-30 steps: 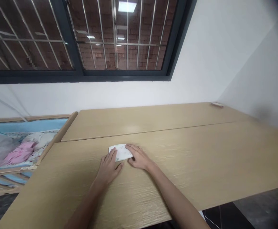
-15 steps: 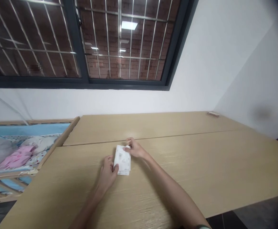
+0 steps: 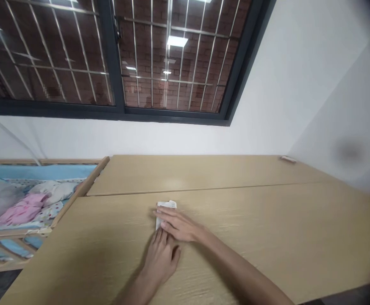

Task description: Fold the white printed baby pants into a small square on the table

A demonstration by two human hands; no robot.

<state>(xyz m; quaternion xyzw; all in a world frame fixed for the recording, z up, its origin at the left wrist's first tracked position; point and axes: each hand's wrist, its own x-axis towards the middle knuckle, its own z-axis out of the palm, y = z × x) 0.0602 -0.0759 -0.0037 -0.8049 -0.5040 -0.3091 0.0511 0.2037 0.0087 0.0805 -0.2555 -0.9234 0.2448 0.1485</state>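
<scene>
A small folded white cloth with a faint print (image 3: 167,206) lies on the light wooden table (image 3: 267,220). My right hand (image 3: 177,225) rests flat on top of it, fingers stretched out toward the left, covering most of it. My left hand (image 3: 162,256) lies just below, fingers extended and touching the cloth's near edge under my right hand. Only the cloth's far end and a sliver of its left edge show.
A wooden crib (image 3: 73,190) with pink, grey and white clothes (image 3: 22,207) stands against the table's left side. A second tabletop (image 3: 187,171) runs along the white wall under a barred window. A small flat object (image 3: 288,159) lies at its far right corner.
The cloth was turned upright and held by its edges half a second ago. Now it lies narrower on the table with both hands pressed flat on it. The view has shifted slightly downward.
</scene>
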